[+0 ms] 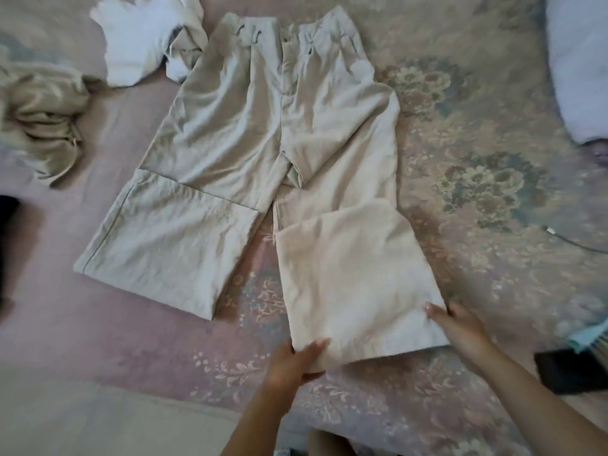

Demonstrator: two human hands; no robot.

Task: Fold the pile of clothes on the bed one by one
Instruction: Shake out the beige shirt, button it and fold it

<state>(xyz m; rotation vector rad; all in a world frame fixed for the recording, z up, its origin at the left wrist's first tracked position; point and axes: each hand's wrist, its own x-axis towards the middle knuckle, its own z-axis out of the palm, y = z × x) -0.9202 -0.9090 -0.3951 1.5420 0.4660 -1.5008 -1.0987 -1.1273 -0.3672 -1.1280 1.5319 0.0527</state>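
**On the bed: the right trouser leg is being folded**

On the flowered bedspread point(477, 133) a pair of beige trousers point(263, 126) lies flat, with the waistband far from the person and the legs pointing toward them. The leg on the left side of the view looks already doubled, with a straight edge across its middle. The other leg is in work now: its lower end is held at the two near corners.

The left hand point(292, 360) pinches the near-left corner, with the thumb on top of the cloth and the fingers curled under it. The right hand point(457, 324) holds the near-right corner; its fingertips lie on top of the fabric, and I cannot tell clearly how the other fingers sit below.

To do this step well, I think both corners should travel together at the same height, so the hem stays straight. The fold should land level with the fold of the other leg, and the side seams should lie one over the other. After that a flat palm can smooth the wrinkles from the middle outward.

More clothes wait at the far left: a white garment point(138, 44) and a crumpled beige garment point(42, 116), both not yet folded.
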